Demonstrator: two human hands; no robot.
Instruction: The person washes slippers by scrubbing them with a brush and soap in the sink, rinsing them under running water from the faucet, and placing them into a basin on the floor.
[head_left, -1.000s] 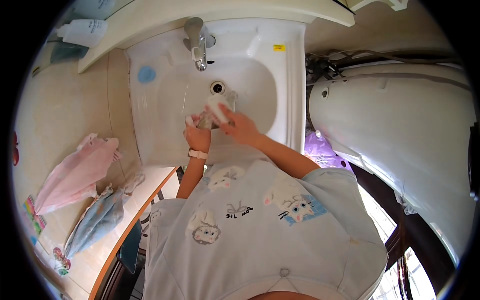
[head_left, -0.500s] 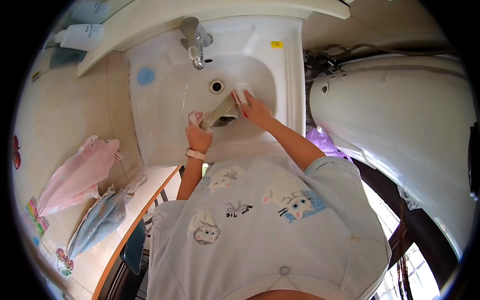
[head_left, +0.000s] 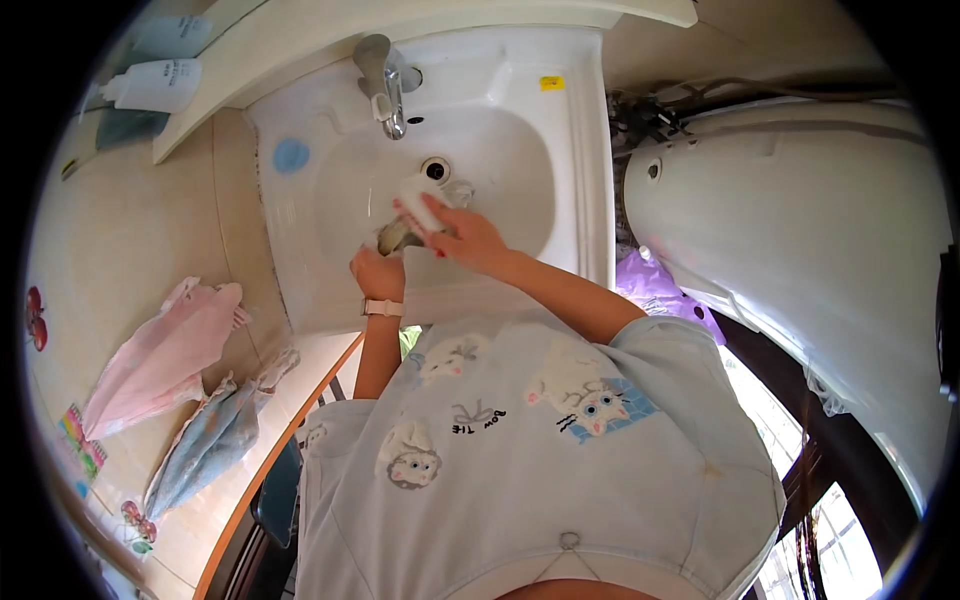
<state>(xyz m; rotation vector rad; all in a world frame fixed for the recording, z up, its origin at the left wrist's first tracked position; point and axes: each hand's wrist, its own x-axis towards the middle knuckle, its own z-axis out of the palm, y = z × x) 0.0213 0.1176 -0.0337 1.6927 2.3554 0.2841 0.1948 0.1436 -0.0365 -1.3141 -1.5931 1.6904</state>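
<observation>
Over the sink basin (head_left: pixel 520 185), my left hand (head_left: pixel 378 272) is closed around the near end of a beige, shoe-shaped item (head_left: pixel 394 236). A light band circles that wrist. My right hand (head_left: pixel 468 240) grips a white scrub brush (head_left: pixel 418 198), its bristle side turned down toward the item. Brush and fingers hide much of the item, so its exact kind is hard to make out. The brush is slightly blurred.
A chrome faucet (head_left: pixel 391 95) stands behind the drain (head_left: pixel 435 170). Pink cloth (head_left: pixel 165 350) and blue cloth (head_left: pixel 210 440) hang at left. A white bottle (head_left: pixel 155 85) sits on the shelf. At right are a large white cylindrical tank (head_left: pixel 790 210) and a purple bag (head_left: pixel 655 285).
My right hand has moved left with the brush, along the item toward my left hand. My left hand has shifted slightly left and down, still holding the item.
</observation>
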